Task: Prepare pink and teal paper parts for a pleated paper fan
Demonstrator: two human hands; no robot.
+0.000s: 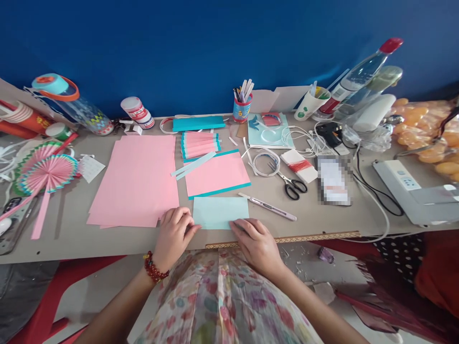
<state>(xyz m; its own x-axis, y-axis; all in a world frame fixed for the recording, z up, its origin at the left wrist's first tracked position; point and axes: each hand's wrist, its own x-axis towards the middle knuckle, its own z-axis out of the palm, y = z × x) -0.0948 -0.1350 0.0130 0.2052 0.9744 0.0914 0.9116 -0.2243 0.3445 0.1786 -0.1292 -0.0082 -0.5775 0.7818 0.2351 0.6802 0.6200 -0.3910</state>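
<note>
A small light blue sheet of paper (218, 210) lies at the table's front edge, directly before me. My left hand (176, 233) is closed at its lower left corner, fingers curled and thumb against the paper's edge. At the lower right corner, my right hand (256, 239) has its fingers bent and pressed together on the sheet; its thumb is hidden. Just behind lies a pink sheet with blue border strips (218, 177), two pale strips (193, 165) resting over its left corner. A utility knife (268, 207) lies right of the light blue paper.
Pink sheets (134, 181) are stacked at left, near a folded paper fan (48, 174). Behind stand a pleated pink piece (200, 145) and a pen holder (243, 107). Scissors (292, 185), a thread card (299, 166), a phone (334, 180) and a power strip (398, 174) lie right.
</note>
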